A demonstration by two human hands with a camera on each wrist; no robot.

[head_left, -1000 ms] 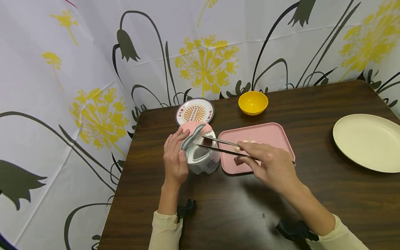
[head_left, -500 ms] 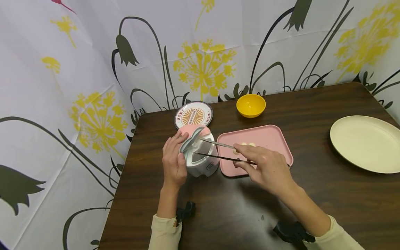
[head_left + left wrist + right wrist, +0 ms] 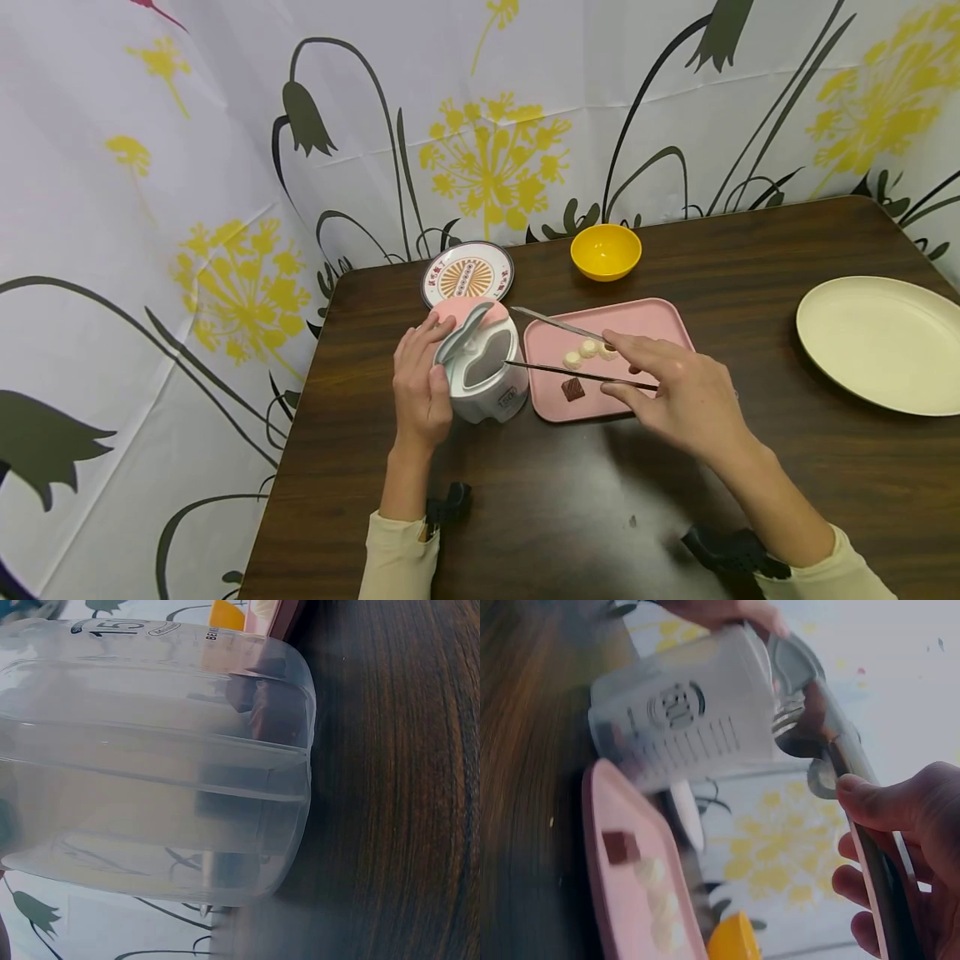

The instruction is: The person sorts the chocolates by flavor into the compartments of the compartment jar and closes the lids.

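Metal tongs sit pinched between the right hand's thumb and curled fingers, their tips spread wide beside the container! Over on the left, the left hand grips that container by its lid, flap tipped up (dark pieces show inside), and there's the pink tray, below the tongs, with one chocolate square near white pieces.

Dark wood-grain table. From pink tray: yellow bowl at twelve, cream plate three, printed plate ten, lidded container nine.
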